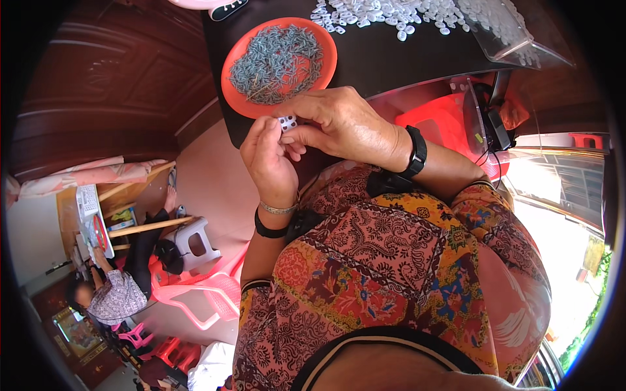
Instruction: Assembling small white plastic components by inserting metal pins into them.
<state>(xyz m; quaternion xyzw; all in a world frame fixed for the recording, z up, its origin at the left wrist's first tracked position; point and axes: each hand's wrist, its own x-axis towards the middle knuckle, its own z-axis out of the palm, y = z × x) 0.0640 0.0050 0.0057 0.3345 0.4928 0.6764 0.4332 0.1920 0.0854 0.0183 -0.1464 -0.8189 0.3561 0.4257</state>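
Two hands, one small white piece (287, 122) held between them, raised near the wearer's side of the orange bowl (238, 101). Left hand (268, 159) comes up from below, fingers pointing away from the body; right hand (329, 124) reaches in from the right, fingers pointing left. Both meet at the piece; neither is clearly nearer.

Grip, left: narrow, thumb and fingertips at the piece's left edge. Grip, right: narrow too, forefinger above and thumb below, closing on the piece from its right. Which hand bears the weight, cannot tell.

Piece lies directly between the two grips, right of the left thumb, left of the right fingertips. Spotted face turned up toward the wearer's eyes, tilted slightly. Visible part looks nearly square; ends covered by fingers, so long axis and pointing direction not readable. Dark spots: open holes or filled, too small to tell.

Beyond the hands, grey screws (274, 55) heap in the bowl on the dark counter (372, 62). White pieces (391, 13) spread farther off, toward the right, reaching a clear container (528, 52).
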